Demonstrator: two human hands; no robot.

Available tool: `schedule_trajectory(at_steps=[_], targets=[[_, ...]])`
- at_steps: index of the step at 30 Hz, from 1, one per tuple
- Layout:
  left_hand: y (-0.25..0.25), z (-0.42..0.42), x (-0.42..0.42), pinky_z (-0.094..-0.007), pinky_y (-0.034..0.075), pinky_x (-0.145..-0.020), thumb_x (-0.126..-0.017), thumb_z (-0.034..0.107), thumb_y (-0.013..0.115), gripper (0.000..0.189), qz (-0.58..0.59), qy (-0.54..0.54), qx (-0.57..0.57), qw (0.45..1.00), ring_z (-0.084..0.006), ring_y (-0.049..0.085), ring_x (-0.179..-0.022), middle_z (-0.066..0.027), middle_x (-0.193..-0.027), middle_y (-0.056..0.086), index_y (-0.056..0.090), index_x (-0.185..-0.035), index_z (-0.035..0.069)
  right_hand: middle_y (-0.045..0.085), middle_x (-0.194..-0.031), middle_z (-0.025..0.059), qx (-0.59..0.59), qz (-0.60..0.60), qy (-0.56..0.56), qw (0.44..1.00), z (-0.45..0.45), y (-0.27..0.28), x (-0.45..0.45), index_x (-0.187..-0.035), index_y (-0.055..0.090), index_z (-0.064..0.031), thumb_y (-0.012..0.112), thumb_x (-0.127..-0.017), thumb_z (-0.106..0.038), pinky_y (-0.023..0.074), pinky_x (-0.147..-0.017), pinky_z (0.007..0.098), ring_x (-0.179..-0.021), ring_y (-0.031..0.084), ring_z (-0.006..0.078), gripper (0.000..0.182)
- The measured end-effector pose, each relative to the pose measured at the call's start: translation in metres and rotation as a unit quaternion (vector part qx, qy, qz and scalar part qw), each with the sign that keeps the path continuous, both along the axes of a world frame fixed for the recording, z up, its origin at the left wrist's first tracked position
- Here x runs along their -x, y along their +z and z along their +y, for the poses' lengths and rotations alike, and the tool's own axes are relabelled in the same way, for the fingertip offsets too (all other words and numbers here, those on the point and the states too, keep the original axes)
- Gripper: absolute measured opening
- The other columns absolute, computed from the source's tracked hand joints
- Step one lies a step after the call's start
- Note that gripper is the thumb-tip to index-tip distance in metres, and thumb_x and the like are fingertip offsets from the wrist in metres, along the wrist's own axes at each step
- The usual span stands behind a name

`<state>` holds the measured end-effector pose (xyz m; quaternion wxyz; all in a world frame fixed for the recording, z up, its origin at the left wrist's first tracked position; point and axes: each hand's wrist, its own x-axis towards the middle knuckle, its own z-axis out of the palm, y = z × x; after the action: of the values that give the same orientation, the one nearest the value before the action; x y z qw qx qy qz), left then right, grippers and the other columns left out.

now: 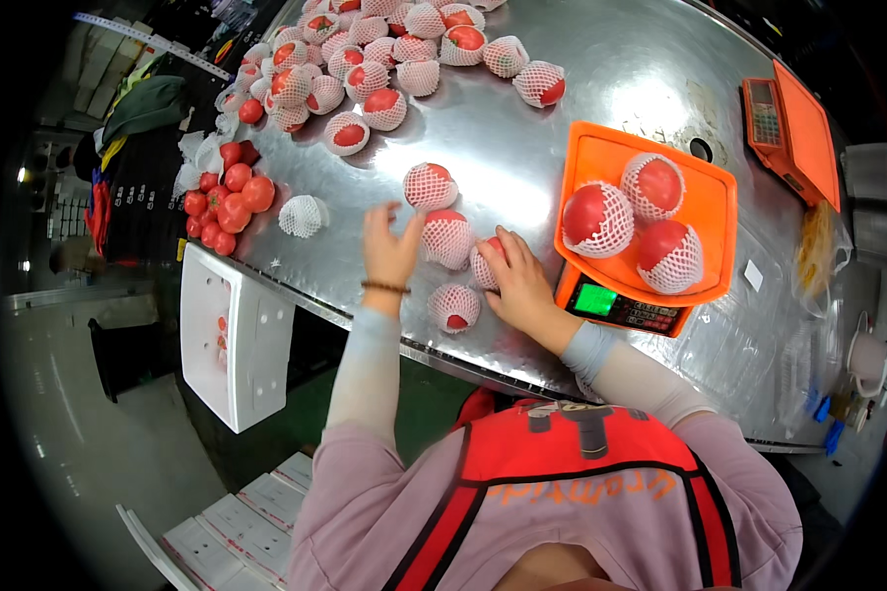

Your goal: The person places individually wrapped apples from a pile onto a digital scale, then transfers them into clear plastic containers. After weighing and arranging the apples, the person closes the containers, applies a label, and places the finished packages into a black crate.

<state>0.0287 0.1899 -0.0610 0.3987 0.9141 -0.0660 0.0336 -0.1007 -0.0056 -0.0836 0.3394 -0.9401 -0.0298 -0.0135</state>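
Observation:
My right hand [516,281] rests over a tomato in a white foam net [486,267], its fingers curled across the top. Just left of the nearby netted tomatoes, my left hand [390,247] is raised over the steel table with its thumb and fingers apart, holding nothing. Beside its thumb lies a netted tomato [447,238]; another netted tomato [430,186] is behind that one, and a third netted tomato [454,308] lies nearer the table's front edge. On the right, the orange pan [718,221] of a digital scale [624,306] holds three netted tomatoes [599,219].
A large pile of netted tomatoes [366,81] covers the table's back left. Bare tomatoes [229,203] and an empty foam net [302,216] lie at the left. A white foam box [259,347] stands beside the table edge. A second orange scale [791,133] is at the far right.

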Motion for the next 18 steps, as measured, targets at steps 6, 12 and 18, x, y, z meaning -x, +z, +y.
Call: schedule_trajectory(at_steps=[6, 12, 18], targets=[[-0.03, -0.048, -0.084, -0.0402, 0.049, -0.097, -0.067, 0.037, 0.083, 0.082, 0.033, -0.104, -0.157, 0.981, -0.0374, 0.059, -0.113, -0.0227, -0.127, 0.057, 0.053, -0.133, -0.001, 0.034, -0.149, 0.019, -0.007, -0.016, 0.013, 1.0, -0.006, 0.008, 0.006, -0.143, 0.043, -0.0147, 0.074, -0.071, -0.01, 0.0405, -0.106, 0.0504, -0.138, 0.035, 0.0409, 0.079], [-0.038, -0.046, -0.107, -0.0401, 0.047, -0.1, -0.067, 0.037, 0.081, 0.088, 0.138, -0.133, -0.082, 0.978, -0.0371, 0.056, -0.118, -0.0241, -0.132, 0.052, 0.046, -0.141, 0.006, 0.043, -0.141, 0.0199, -0.072, -0.063, 0.058, 0.994, -0.02, 0.041, 0.052, -0.137, 0.048, -0.0097, 0.075, -0.072, -0.011, 0.0429, -0.105, 0.0476, -0.133, 0.042, 0.0395, 0.07], [-0.038, -0.051, -0.082, -0.0427, 0.045, -0.103, -0.068, 0.031, 0.083, 0.086, 0.046, -0.119, -0.127, 0.984, -0.0382, 0.051, -0.121, -0.0236, -0.135, 0.048, 0.046, -0.141, 0.005, 0.053, -0.132, 0.0184, -0.15, -0.095, 0.061, 0.982, -0.051, 0.074, 0.094, -0.129, 0.054, -0.005, 0.075, -0.076, -0.014, 0.0443, -0.101, 0.0472, -0.122, 0.051, 0.0373, 0.058]])
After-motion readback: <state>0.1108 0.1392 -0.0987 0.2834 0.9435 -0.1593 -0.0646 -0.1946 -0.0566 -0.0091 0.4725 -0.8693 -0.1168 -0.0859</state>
